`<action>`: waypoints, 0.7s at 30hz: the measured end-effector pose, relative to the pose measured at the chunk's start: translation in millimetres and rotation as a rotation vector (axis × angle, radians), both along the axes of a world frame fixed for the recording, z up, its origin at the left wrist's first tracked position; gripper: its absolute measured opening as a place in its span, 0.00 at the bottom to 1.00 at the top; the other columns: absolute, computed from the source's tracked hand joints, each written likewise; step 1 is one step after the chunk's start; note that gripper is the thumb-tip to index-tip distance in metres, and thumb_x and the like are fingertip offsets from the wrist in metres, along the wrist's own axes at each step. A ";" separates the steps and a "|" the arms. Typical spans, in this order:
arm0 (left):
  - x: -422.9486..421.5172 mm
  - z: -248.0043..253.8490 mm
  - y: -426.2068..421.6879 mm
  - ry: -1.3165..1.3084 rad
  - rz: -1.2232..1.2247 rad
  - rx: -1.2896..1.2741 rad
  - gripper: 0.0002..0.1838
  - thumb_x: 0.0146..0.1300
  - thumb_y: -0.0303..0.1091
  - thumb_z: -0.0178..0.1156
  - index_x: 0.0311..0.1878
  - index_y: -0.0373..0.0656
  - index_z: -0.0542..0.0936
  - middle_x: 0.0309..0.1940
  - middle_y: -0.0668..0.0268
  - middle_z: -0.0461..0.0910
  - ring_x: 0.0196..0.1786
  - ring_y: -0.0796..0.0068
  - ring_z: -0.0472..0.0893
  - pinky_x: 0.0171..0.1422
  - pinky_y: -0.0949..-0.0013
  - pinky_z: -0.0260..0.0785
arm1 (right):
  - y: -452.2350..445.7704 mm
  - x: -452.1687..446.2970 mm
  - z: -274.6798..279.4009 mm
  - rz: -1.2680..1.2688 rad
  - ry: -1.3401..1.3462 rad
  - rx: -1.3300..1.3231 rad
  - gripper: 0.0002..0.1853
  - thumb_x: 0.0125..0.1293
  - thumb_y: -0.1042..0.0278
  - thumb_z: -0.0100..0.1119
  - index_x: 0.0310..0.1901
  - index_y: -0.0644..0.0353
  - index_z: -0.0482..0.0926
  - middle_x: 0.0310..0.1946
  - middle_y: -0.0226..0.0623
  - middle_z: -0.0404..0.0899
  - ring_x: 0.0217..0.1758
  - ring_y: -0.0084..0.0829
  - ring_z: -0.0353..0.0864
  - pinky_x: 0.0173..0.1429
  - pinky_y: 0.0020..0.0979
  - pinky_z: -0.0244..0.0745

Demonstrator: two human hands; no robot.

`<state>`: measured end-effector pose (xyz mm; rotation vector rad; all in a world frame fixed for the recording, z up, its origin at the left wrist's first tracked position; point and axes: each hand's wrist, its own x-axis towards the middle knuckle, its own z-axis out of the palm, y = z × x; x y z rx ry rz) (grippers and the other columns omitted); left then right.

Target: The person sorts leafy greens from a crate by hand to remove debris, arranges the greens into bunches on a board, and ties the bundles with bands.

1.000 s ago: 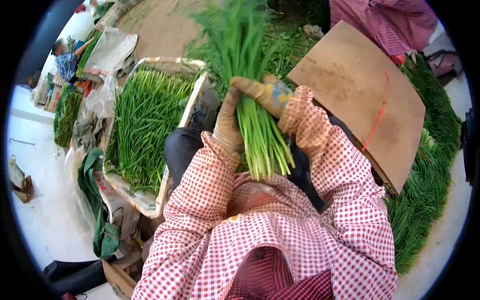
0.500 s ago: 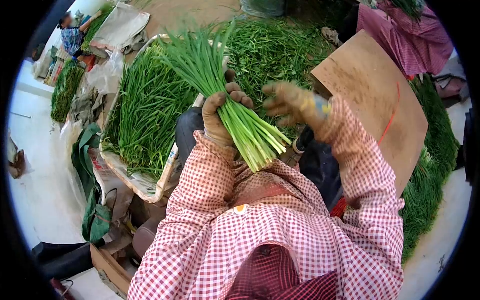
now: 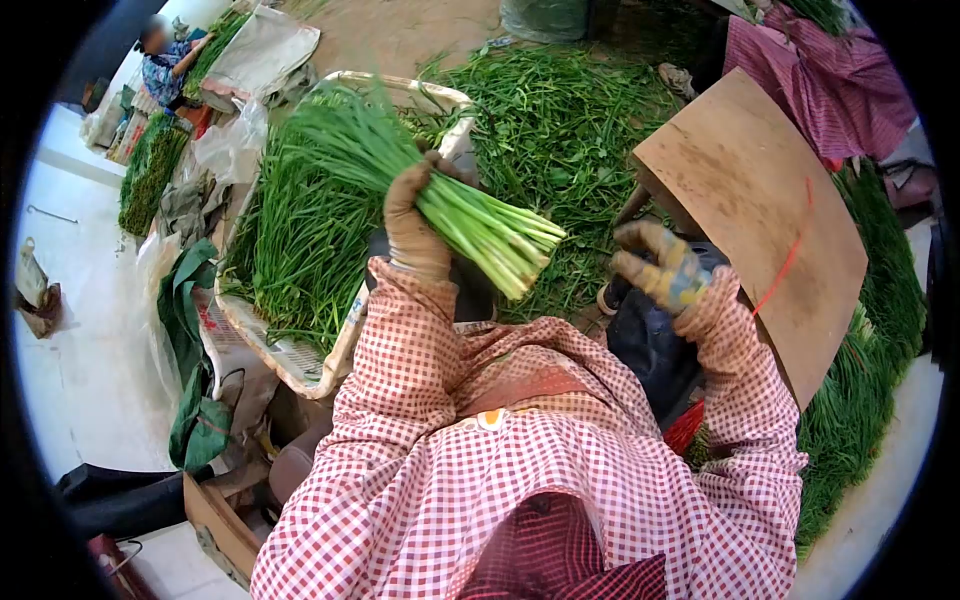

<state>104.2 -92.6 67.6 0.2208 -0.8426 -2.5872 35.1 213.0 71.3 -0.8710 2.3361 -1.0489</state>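
Note:
In my gloved left hand [image 3: 412,215] is a bunch of garlic chives [image 3: 485,225], gripped round the stems. Its pale cut ends point down and right, and the green leaves fan out to the upper left over a white basket [image 3: 345,362] of loose chives [image 3: 300,240]. My gloved right hand [image 3: 660,268] is apart from the bunch, beside the brown board [image 3: 760,200]. Its fingers are loosely bent and somewhat apart, with nothing visible in them.
Loose green leaves [image 3: 560,130] cover the floor ahead. A red strand [image 3: 790,255] lies on the board, and stacked chives [image 3: 870,390] line the right side. Red ties [image 3: 684,430] hang near my lap. Another person [image 3: 165,70] is at the far left beside more greens.
My left hand has shifted slightly left with the bunch, which now lies flatter. My right hand has moved down and right, away from the stems.

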 end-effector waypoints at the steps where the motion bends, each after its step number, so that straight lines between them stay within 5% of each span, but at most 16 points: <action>1: -0.8 -1.5 5.4 -0.095 -0.058 -0.075 0.20 0.55 0.36 0.63 0.49 0.38 0.75 0.35 0.64 0.78 0.40 0.68 0.79 0.52 0.60 0.75 | -10.8 1.8 28.6 -0.052 0.026 0.020 0.41 0.60 0.34 0.57 0.62 0.63 0.69 0.61 0.56 0.70 0.65 0.49 0.69 0.68 0.43 0.65; 3: -7.7 -8.5 29.6 -0.162 -0.014 -0.087 0.14 0.54 0.35 0.63 0.42 0.38 0.78 0.35 0.61 0.81 0.39 0.63 0.81 0.49 0.60 0.76 | -29.9 -1.1 49.8 -0.014 0.053 0.091 0.54 0.51 0.27 0.61 0.68 0.65 0.60 0.66 0.58 0.63 0.71 0.48 0.62 0.72 0.42 0.60; 6: -12.7 -12.6 56.8 -0.172 -0.117 -0.029 0.14 0.53 0.33 0.63 0.43 0.38 0.79 0.35 0.61 0.82 0.40 0.63 0.81 0.49 0.61 0.76 | -62.7 9.8 40.0 0.156 0.199 0.162 0.64 0.43 0.34 0.72 0.69 0.75 0.52 0.66 0.63 0.61 0.71 0.50 0.61 0.73 0.39 0.59; 7: -16.8 -16.6 63.0 -0.149 -0.137 0.013 0.14 0.53 0.32 0.63 0.43 0.38 0.79 0.35 0.61 0.82 0.40 0.63 0.81 0.49 0.61 0.76 | -68.2 15.4 40.7 0.212 0.016 0.079 0.62 0.46 0.45 0.76 0.72 0.70 0.46 0.67 0.56 0.63 0.70 0.48 0.63 0.72 0.37 0.59; 12: -20.9 -27.3 72.3 -0.031 -0.205 0.144 0.21 0.53 0.30 0.61 0.52 0.34 0.77 0.44 0.56 0.82 0.44 0.61 0.82 0.54 0.59 0.76 | -81.5 33.5 -69.9 -0.049 0.026 -0.498 0.54 0.48 0.60 0.75 0.71 0.65 0.49 0.59 0.47 0.72 0.63 0.40 0.72 0.67 0.34 0.65; 16: -22.0 -26.1 75.2 0.024 -0.296 0.369 0.24 0.51 0.26 0.57 0.55 0.33 0.74 0.48 0.53 0.81 0.49 0.56 0.81 0.60 0.55 0.74 | -76.8 30.9 -57.7 -0.192 -0.113 -0.328 0.44 0.50 0.72 0.69 0.68 0.60 0.56 0.58 0.41 0.73 0.61 0.37 0.74 0.61 0.34 0.71; 21: -25.4 -32.9 74.3 0.024 -0.359 0.355 0.25 0.51 0.22 0.55 0.56 0.31 0.74 0.50 0.52 0.80 0.52 0.55 0.81 0.62 0.53 0.73 | -70.6 28.7 -74.3 -0.196 -0.161 -0.408 0.51 0.45 0.70 0.71 0.71 0.60 0.50 0.56 0.43 0.75 0.57 0.39 0.78 0.57 0.35 0.75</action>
